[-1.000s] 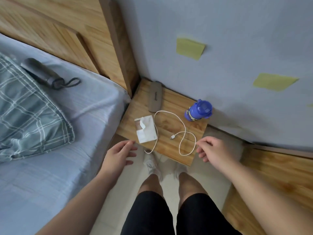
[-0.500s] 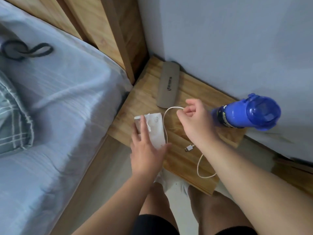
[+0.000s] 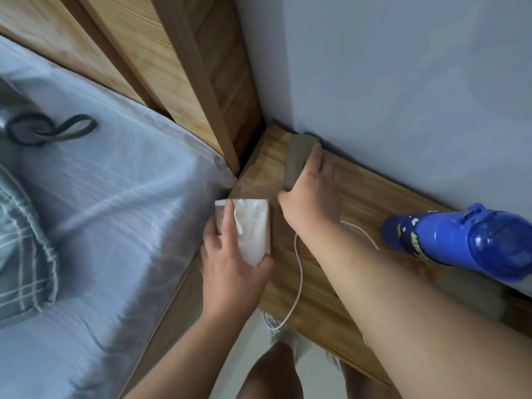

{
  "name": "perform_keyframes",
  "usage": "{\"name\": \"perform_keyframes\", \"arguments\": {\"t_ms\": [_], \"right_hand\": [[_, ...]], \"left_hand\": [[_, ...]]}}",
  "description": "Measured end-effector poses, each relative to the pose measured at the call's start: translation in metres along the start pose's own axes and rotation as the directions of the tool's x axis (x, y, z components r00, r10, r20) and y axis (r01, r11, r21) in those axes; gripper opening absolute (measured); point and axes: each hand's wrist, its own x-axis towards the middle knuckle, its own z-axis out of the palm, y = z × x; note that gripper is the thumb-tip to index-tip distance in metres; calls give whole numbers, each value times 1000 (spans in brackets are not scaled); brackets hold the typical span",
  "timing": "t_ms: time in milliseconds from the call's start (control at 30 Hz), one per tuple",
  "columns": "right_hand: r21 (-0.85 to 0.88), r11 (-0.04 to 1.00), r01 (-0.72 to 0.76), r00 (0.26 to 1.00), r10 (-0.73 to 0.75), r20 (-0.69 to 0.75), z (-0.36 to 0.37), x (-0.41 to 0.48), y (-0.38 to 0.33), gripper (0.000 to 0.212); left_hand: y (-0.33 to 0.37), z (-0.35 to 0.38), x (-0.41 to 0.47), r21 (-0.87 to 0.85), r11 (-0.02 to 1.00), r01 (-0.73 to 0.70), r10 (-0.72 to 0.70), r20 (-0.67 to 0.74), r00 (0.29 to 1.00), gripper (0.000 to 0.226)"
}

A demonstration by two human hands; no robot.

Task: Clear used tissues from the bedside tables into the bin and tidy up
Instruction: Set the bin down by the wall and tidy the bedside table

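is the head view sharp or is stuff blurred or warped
Head view: motion blur throughout, worst on the bedsheet, the tissue pack the left hand holds and the grey case the right hand grips; wide-angle stretch swells the blue bottle; flat light, no glare.

Soft, even light, faint shadows; motion blur throughout (the bedsheet (image 3: 121,214) smears most); edges bowed.

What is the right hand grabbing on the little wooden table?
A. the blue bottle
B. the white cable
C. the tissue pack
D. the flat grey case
D: the right hand has its fingers and thumb around the flat grey case next to the wall, while the left hand is the one holding the tissue pack.
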Motion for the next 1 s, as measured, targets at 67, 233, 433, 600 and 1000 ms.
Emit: {"name": "perform_keyframes", "arguments": {"t_ms": [67, 233, 433, 600, 1000], "right_hand": [[2, 1000, -8, 1000, 8, 2, -1, -1, 5, 111], [58, 995, -85, 996, 87, -36, -17, -24, 31, 103], [129, 968, -217, 974, 224, -36, -22, -41, 54, 98], [180, 959, -220, 972, 232, -47, -22, -36, 50, 95], [270, 956, -116, 987, 142, -78, 0, -12, 15, 101]], "left_hand": [[6, -5, 14, 14, 1000, 0, 0, 1, 1000, 120], [36, -7, 48, 39, 998, -44, 42, 53, 998, 117], [75, 0, 94, 124, 977, -175, 157, 141, 978, 105], [90, 3, 122, 190, 954, -231, 197, 182, 963, 99], [77, 1, 133, 122, 955, -272, 241, 223, 945, 88]]}}
